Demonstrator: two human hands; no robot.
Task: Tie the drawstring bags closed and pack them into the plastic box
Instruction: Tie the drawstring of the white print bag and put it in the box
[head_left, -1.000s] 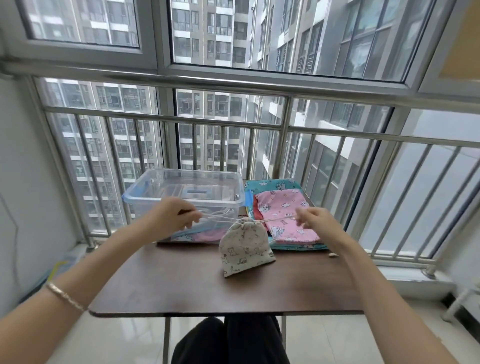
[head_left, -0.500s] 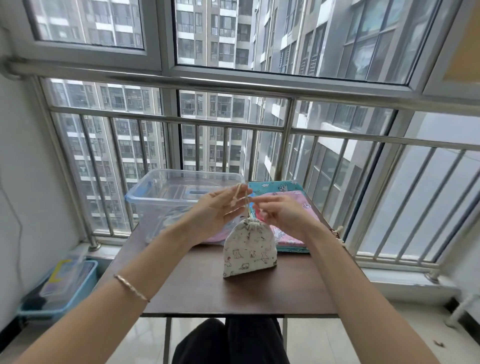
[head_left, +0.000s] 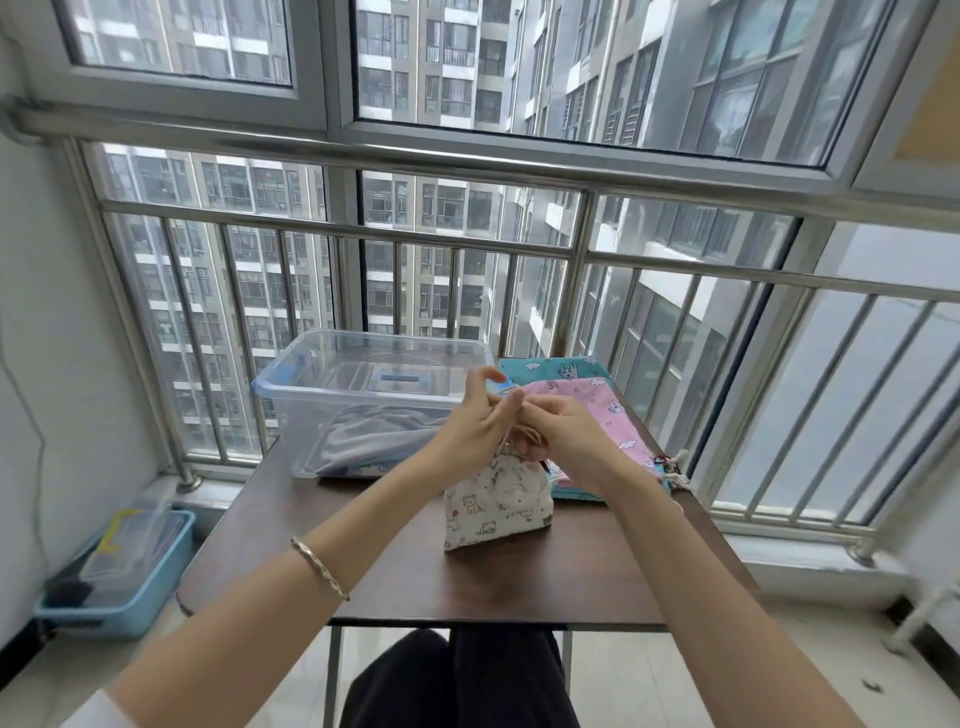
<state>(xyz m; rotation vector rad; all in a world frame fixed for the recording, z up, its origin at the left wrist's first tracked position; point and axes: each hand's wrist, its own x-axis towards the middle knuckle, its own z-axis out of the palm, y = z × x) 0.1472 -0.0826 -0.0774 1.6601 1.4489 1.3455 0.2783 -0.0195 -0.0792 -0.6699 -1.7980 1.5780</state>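
A second ago the left hand (head_left: 475, 428) and right hand (head_left: 569, 441) were drawn well apart, stretching the cord (head_left: 514, 432) out to either side of the white bag (head_left: 496, 501). They have since come together and now touch just above the bag's gathered neck. The left hand's fingers (head_left: 511, 404) have spread open. The right hand curls in over the cord, apparently pinching it, though blur hides the grip.

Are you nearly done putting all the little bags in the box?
Not quite. Some cloth already lies inside the plastic box, probably packed bags. Right now the left hand and right hand work the cord at the neck of the white cat bag on the table. The pink bag and teal bag beside the box still wait.
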